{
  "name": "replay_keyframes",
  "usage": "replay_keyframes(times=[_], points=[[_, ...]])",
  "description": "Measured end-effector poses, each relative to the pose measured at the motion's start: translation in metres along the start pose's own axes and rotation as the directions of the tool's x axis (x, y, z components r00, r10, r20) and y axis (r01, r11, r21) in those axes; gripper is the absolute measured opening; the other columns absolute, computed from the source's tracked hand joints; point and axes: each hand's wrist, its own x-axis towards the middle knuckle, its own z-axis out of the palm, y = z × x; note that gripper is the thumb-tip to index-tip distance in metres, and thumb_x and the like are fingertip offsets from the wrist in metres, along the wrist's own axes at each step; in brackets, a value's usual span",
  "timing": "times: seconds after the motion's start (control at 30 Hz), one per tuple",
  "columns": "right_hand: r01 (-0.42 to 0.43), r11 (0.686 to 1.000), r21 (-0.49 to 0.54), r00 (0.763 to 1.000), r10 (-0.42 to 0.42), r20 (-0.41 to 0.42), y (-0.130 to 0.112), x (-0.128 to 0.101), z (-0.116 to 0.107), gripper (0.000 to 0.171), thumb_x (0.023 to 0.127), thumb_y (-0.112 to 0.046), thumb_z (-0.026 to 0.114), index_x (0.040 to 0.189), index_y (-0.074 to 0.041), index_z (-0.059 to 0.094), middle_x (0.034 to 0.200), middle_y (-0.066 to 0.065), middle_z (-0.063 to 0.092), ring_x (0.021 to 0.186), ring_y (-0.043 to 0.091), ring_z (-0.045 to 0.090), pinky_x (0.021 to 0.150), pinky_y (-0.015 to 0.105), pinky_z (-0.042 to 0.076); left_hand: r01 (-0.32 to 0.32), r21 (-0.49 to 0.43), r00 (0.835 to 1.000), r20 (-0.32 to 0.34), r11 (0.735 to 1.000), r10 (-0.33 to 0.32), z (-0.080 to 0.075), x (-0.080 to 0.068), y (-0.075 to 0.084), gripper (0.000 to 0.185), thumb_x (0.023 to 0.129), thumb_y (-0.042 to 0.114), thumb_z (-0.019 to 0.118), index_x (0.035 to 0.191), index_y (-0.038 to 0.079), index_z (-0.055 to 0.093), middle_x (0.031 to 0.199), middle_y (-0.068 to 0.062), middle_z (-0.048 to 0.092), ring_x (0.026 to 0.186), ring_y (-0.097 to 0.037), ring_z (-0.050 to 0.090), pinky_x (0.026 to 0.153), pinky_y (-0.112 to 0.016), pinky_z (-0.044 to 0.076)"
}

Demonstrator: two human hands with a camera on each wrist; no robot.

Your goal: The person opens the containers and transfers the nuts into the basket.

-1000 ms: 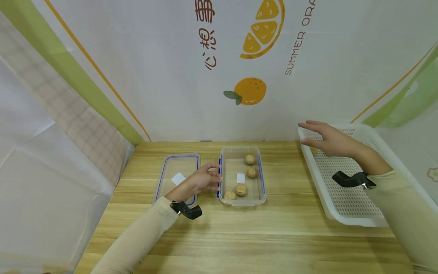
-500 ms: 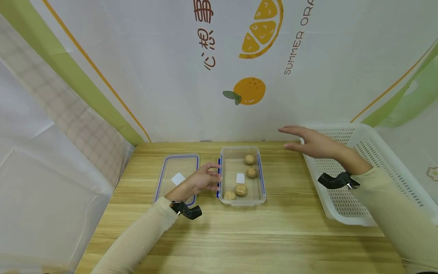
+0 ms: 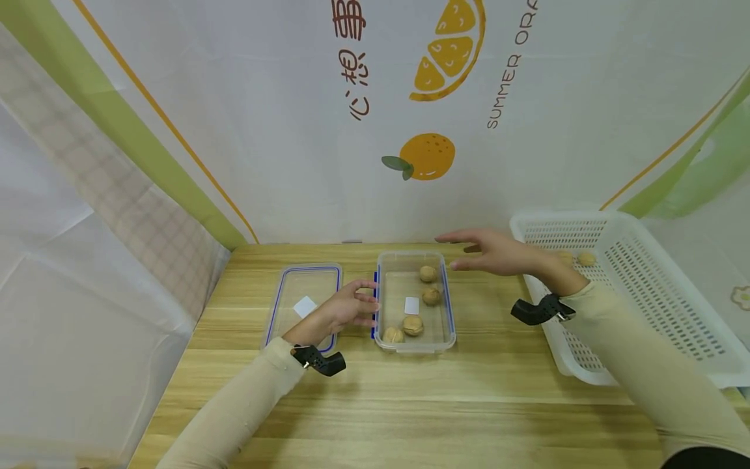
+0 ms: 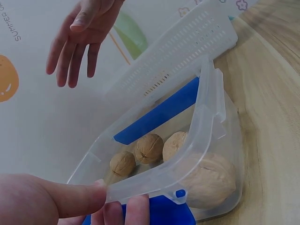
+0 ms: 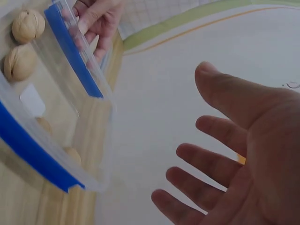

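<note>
A clear plastic food container [image 3: 430, 347] with blue side latches stands uncovered on the table, with several walnuts [image 3: 413, 325] and a white label inside. My left hand [image 3: 348, 306] holds its left rim; in the left wrist view the thumb [image 4: 82, 199] lies against the rim and the fingers are by the blue latch. My right hand [image 3: 492, 253] is in the air near the container's far right corner, fingers spread and nothing held. In the right wrist view, the palm and fingers of that hand [image 5: 262, 154] are bare.
Left of the container lies its clear lid [image 3: 310, 273] with a blue seal, partly under my left hand. A white perforated basket [image 3: 577, 372] stands at right, with walnuts [image 3: 586, 259] visible at its far end. A printed curtain [image 3: 281, 163] hangs behind the wooden table [image 3: 375, 404].
My right hand has moved left from over the basket to near the container's right side, uncovering walnuts in the basket. My left hand and the container have stayed put.
</note>
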Motion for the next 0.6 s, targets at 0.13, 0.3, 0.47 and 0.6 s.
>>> replay_keyframes(times=[0.13, 0.3, 0.47, 0.6], points=[[0.018, 0.998, 0.056, 0.999, -0.021, 0.038, -0.004, 0.010, 0.009, 0.056, 0.100, -0.018, 0.068, 0.150, -0.004, 0.048, 0.155, 0.016, 0.045, 0.142, 0.038, 0.042, 0.115, 0.057, 0.040, 0.001, -0.002, 1.000, 0.000, 1.000, -0.001, 0.000, 0.001, -0.001, 0.052, 0.098, -0.009, 0.058, 0.147, 0.000, 0.041, 0.112, -0.014, 0.053, 0.091, -0.021, 0.059, 0.077, -0.036, 0.065], [0.028, 0.990, 0.137, 0.993, -0.043, 0.114, -0.003, 0.022, 0.018, 0.057, 0.099, -0.018, 0.069, 0.150, -0.003, 0.048, 0.153, 0.016, 0.047, 0.139, 0.039, 0.044, 0.115, 0.055, 0.041, 0.006, -0.007, 1.000, 0.004, 1.000, -0.006, 0.000, 0.001, -0.001, 0.052, 0.099, -0.009, 0.058, 0.147, 0.001, 0.040, 0.110, -0.013, 0.053, 0.091, -0.020, 0.059, 0.076, -0.035, 0.065], [0.028, 0.980, 0.197, 0.975, -0.071, 0.211, 0.002, 0.035, 0.030, 0.060, 0.098, -0.017, 0.070, 0.150, 0.000, 0.045, 0.152, 0.021, 0.047, 0.138, 0.045, 0.044, 0.113, 0.059, 0.041, 0.009, -0.012, 1.000, 0.007, 1.000, -0.008, -0.001, 0.003, -0.002, 0.053, 0.099, -0.008, 0.058, 0.147, 0.001, 0.040, 0.110, -0.012, 0.053, 0.091, -0.020, 0.059, 0.076, -0.035, 0.065], [0.011, 0.975, 0.222, 0.959, -0.074, 0.275, 0.004, 0.044, 0.039, 0.061, 0.098, -0.017, 0.071, 0.150, 0.002, 0.045, 0.151, 0.023, 0.046, 0.137, 0.046, 0.045, 0.114, 0.061, 0.039, 0.018, -0.020, 1.000, 0.004, 1.000, -0.018, -0.001, 0.003, -0.002, 0.053, 0.099, -0.008, 0.058, 0.148, 0.001, 0.040, 0.109, -0.012, 0.053, 0.091, -0.020, 0.059, 0.076, -0.035, 0.064]])
